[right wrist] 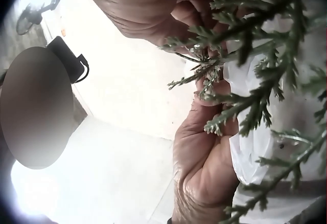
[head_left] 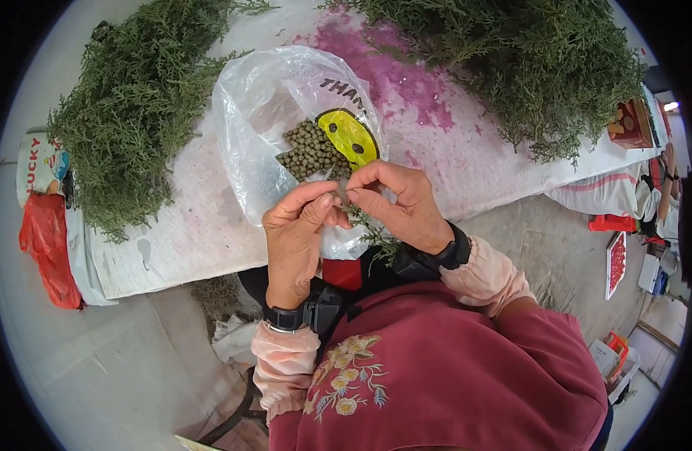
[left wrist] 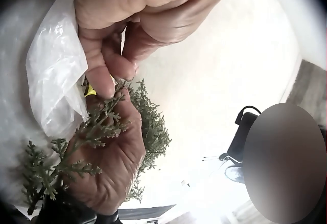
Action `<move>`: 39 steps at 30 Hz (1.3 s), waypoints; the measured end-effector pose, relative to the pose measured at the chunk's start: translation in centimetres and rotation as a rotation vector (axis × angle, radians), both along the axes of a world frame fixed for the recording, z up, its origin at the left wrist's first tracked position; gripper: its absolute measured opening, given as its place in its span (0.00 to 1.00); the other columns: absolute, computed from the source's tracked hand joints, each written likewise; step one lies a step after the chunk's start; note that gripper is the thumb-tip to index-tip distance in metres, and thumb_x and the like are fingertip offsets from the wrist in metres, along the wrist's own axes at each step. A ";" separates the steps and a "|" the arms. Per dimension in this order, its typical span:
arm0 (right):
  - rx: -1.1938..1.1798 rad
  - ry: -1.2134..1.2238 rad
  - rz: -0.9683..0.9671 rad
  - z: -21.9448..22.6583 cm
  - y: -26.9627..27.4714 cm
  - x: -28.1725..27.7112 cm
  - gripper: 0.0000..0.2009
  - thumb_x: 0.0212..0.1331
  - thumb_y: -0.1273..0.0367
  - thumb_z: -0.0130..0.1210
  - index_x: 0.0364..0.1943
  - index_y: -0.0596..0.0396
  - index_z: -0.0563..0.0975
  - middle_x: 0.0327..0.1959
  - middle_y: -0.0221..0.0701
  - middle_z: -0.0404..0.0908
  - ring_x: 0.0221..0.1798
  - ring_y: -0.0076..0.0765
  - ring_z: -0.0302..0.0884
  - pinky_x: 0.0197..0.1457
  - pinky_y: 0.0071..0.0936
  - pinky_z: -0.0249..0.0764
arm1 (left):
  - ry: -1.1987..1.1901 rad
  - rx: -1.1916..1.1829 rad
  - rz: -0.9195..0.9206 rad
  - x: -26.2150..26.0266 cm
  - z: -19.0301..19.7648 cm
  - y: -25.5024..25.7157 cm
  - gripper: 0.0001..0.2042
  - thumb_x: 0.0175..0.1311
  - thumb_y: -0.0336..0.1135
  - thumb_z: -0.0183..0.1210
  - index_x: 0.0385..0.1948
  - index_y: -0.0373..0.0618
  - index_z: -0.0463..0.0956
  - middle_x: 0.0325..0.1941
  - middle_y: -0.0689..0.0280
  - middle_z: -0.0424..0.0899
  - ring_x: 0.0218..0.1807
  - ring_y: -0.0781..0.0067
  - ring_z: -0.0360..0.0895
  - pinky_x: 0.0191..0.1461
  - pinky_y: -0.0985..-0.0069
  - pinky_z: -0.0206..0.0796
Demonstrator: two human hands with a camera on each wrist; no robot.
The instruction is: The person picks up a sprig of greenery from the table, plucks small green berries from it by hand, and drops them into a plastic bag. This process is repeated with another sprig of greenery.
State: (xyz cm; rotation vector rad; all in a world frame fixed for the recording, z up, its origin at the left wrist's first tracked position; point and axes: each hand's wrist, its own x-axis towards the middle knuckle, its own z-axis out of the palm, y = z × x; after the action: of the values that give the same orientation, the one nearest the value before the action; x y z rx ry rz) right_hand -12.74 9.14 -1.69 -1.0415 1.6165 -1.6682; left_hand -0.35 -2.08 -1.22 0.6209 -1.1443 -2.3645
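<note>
In the head view both hands meet fingertip to fingertip over the front of a clear plastic bag [head_left: 244, 98]. My right hand [head_left: 406, 207] pinches a green conifer sprig [head_left: 380, 237], whose leafy end hangs below that hand toward the lap. From the left, my left hand [head_left: 297, 240] brings thumb and forefinger together at the sprig's other end. The left wrist view has the sprig [left wrist: 94, 132] lying across the right palm [left wrist: 117, 157], with left fingers [left wrist: 99, 78] at its tip. Small round grey-green balls [head_left: 312, 150] lie heaped in the bag, beside a yellow smiley print.
Large piles of conifer branches lie on the white-covered table [head_left: 173, 263], one pile [head_left: 135, 113] at left and another [head_left: 526, 68] at back right. Purple stains mark the cover. A red plastic bag [head_left: 49, 248] hangs at the left edge; a small box [head_left: 630, 124] stands at right.
</note>
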 end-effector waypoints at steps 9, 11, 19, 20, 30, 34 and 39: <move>0.020 0.001 -0.013 0.4 0.0 0.2 0.03 0.57 0.74 0.54 0.33 0.59 0.75 0.27 0.24 0.77 0.29 0.15 0.69 0.32 0.16 0.66 | -0.032 0.032 -0.015 0.0 0.1 -0.2 0.08 0.60 0.25 0.54 0.39 0.33 0.76 0.30 0.61 0.78 0.28 0.77 0.71 0.34 0.73 0.72; 0.001 -0.001 -0.007 0.5 -0.1 0.2 0.03 0.57 0.74 0.54 0.33 0.60 0.75 0.27 0.25 0.77 0.28 0.15 0.69 0.32 0.16 0.66 | -0.036 0.040 -0.017 0.0 0.1 -0.3 0.08 0.60 0.25 0.54 0.39 0.33 0.76 0.30 0.61 0.79 0.28 0.77 0.71 0.34 0.73 0.72; -0.019 -0.035 -0.020 0.2 -0.4 0.6 0.02 0.57 0.76 0.53 0.32 0.60 0.74 0.27 0.25 0.77 0.27 0.14 0.69 0.30 0.15 0.66 | -0.053 0.064 -0.028 0.1 0.1 -0.3 0.08 0.61 0.24 0.54 0.40 0.33 0.76 0.31 0.62 0.79 0.29 0.77 0.72 0.35 0.75 0.73; -0.025 -0.027 -0.022 0.2 -0.4 0.6 0.02 0.57 0.76 0.53 0.32 0.60 0.74 0.27 0.25 0.77 0.27 0.14 0.69 0.30 0.14 0.66 | -0.055 0.061 -0.027 0.1 0.1 -0.3 0.08 0.61 0.24 0.54 0.40 0.33 0.76 0.31 0.62 0.79 0.29 0.77 0.72 0.35 0.76 0.73; 0.006 -0.002 -0.004 0.4 -0.4 0.5 0.02 0.57 0.76 0.52 0.32 0.60 0.73 0.26 0.26 0.76 0.27 0.14 0.70 0.30 0.15 0.67 | -0.047 0.030 -0.017 0.0 -0.1 -0.1 0.08 0.60 0.24 0.54 0.39 0.32 0.76 0.31 0.62 0.78 0.29 0.77 0.72 0.35 0.76 0.72; -0.003 0.012 0.003 0.6 -0.4 0.5 0.02 0.57 0.76 0.52 0.32 0.60 0.73 0.25 0.26 0.76 0.27 0.15 0.70 0.30 0.15 0.67 | -0.061 0.012 -0.010 -0.1 0.0 0.0 0.08 0.60 0.24 0.55 0.39 0.32 0.76 0.30 0.62 0.78 0.28 0.78 0.72 0.35 0.76 0.72; -0.015 0.003 0.018 0.7 -0.4 0.5 0.02 0.57 0.76 0.52 0.32 0.60 0.73 0.26 0.26 0.76 0.27 0.15 0.70 0.30 0.15 0.67 | -0.063 -0.025 -0.014 0.0 -0.1 0.0 0.07 0.60 0.24 0.55 0.38 0.33 0.77 0.29 0.63 0.79 0.27 0.78 0.72 0.34 0.76 0.72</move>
State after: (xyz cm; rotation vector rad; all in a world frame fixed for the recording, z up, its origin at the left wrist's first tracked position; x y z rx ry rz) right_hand -12.25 8.71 -0.99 -1.0635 1.5947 -1.6697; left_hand -0.39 -2.03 -1.33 0.6851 -1.2063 -2.3541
